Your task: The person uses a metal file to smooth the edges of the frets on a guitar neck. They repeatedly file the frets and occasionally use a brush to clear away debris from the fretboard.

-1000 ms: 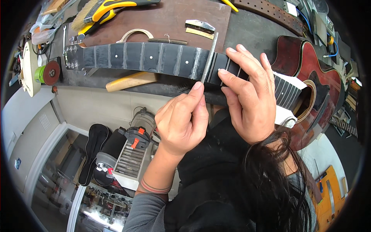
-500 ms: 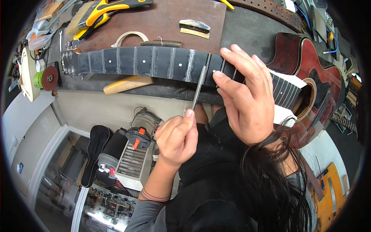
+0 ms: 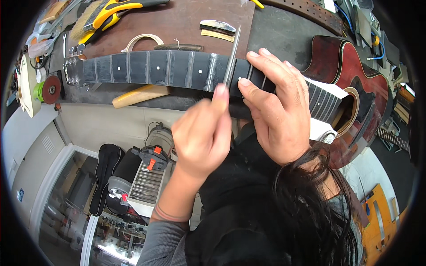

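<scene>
Evidently, my left grip (image 3: 199,137), motion-blurred, pinches a slim metal rod (image 3: 233,53) over the guitar neck (image 3: 177,68); its lower end is hidden, and I cannot confirm contact. My right grip (image 3: 282,113), fingers loosely spread, rests on the neck; dark hair (image 3: 288,186) obscures the wrist. The grey desk (image 3: 279,29) carries a brown sheet (image 3: 173,24); a black case (image 3: 104,177) sits near glass panels (image 3: 64,213).
</scene>
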`<action>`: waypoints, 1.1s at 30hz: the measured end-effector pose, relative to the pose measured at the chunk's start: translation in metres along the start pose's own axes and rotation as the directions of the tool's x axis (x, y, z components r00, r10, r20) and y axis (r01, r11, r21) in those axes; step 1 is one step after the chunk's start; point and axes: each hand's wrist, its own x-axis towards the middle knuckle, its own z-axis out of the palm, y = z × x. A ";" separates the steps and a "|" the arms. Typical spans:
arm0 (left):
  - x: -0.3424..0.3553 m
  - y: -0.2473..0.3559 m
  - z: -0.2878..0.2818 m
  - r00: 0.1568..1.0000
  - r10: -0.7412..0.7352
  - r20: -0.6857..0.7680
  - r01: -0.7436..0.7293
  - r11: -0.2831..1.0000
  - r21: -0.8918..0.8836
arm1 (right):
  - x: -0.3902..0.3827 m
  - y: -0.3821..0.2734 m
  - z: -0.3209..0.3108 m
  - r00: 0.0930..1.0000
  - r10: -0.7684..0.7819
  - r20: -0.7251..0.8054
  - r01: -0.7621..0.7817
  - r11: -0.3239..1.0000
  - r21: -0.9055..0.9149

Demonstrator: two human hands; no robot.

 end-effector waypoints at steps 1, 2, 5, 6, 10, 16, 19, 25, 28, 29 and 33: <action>0.011 0.000 0.006 1.000 -0.005 0.002 0.005 1.000 -0.002 | -0.002 0.001 0.001 1.000 -0.001 0.001 0.001 1.000 0.001; 0.008 0.001 0.004 1.000 -0.009 0.011 0.009 1.000 -0.003 | -0.001 0.001 0.000 1.000 0.000 -0.001 0.000 1.000 -0.012; -0.033 0.007 -0.013 0.998 -0.053 0.039 0.054 0.998 -0.014 | -0.002 0.002 0.001 1.000 0.000 -0.006 0.000 1.000 -0.018; -0.040 0.004 -0.014 0.999 -0.038 0.036 0.038 0.999 -0.011 | -0.002 0.002 0.002 1.000 -0.002 -0.007 0.002 1.000 -0.021; -0.011 0.002 -0.004 1.000 -0.004 0.013 0.003 1.000 0.018 | -0.002 0.001 0.003 1.000 -0.005 -0.008 0.005 1.000 -0.009; -0.056 0.003 -0.022 0.994 -0.072 0.087 0.074 0.997 -0.015 | -0.003 0.004 0.003 1.000 -0.008 -0.018 0.008 1.000 -0.023; -0.039 0.002 -0.015 0.999 -0.036 0.036 0.037 0.999 -0.018 | -0.001 0.001 0.003 1.000 -0.017 -0.009 0.017 0.999 -0.030; -0.026 -0.003 -0.006 1.000 -0.007 0.018 0.007 1.000 -0.009 | -0.004 0.004 0.005 0.999 -0.027 -0.018 0.026 0.998 -0.056; -0.068 0.001 -0.023 0.999 -0.019 0.032 0.020 0.999 -0.032 | -0.004 0.007 0.008 0.999 -0.037 -0.032 0.035 0.997 -0.065; -0.073 0.002 -0.024 1.000 -0.015 0.009 0.015 0.999 -0.049 | -0.004 0.006 0.007 0.999 -0.036 -0.028 0.034 0.997 -0.063; -0.066 -0.001 -0.023 1.000 0.013 -0.010 -0.014 0.998 -0.067 | -0.003 0.006 0.007 0.999 -0.042 -0.025 0.040 0.998 -0.054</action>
